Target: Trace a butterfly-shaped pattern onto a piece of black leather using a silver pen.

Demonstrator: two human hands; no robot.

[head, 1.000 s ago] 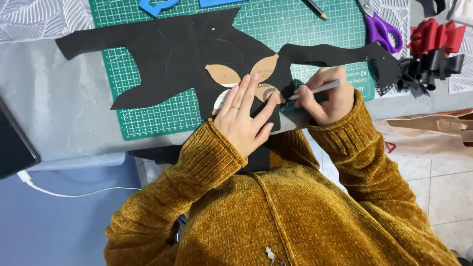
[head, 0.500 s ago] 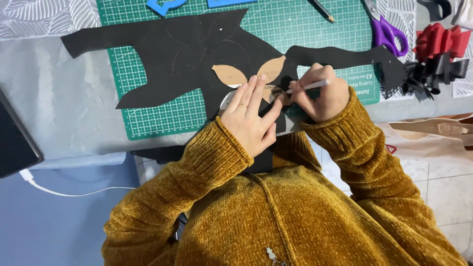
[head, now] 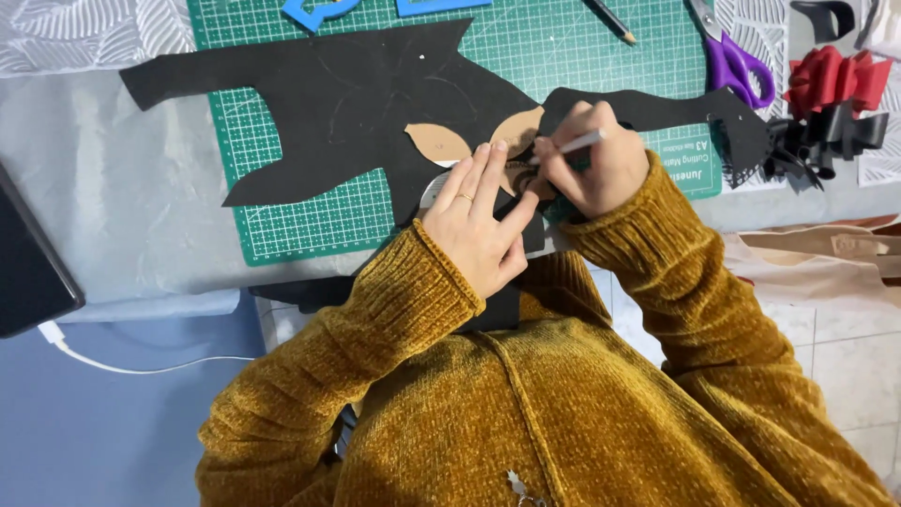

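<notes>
A large black felt cutout [head: 357,103] lies across a green cutting mat [head: 563,56]. Two tan leaf-shaped paper templates [head: 436,143] rest on the felt near its lower edge. My left hand [head: 479,225] lies flat with fingers spread, pressing a template onto the felt. My right hand [head: 587,164] is closed around a white pencil [head: 577,143], its tip down at the template edge beside my left fingertips. Mustard knit sleeves cover both arms.
Purple-handled scissors [head: 737,61] and a pencil [head: 610,19] lie on the mat's far right. Red and black ribbon loops [head: 826,103] sit right of the mat. Blue shapes [head: 319,9] lie at the top. A dark tablet [head: 28,263] with a white cable [head: 122,364] rests at the left.
My right hand has shifted left with the pencil, closer to my left fingers. The left hand stays pressed on the template.
</notes>
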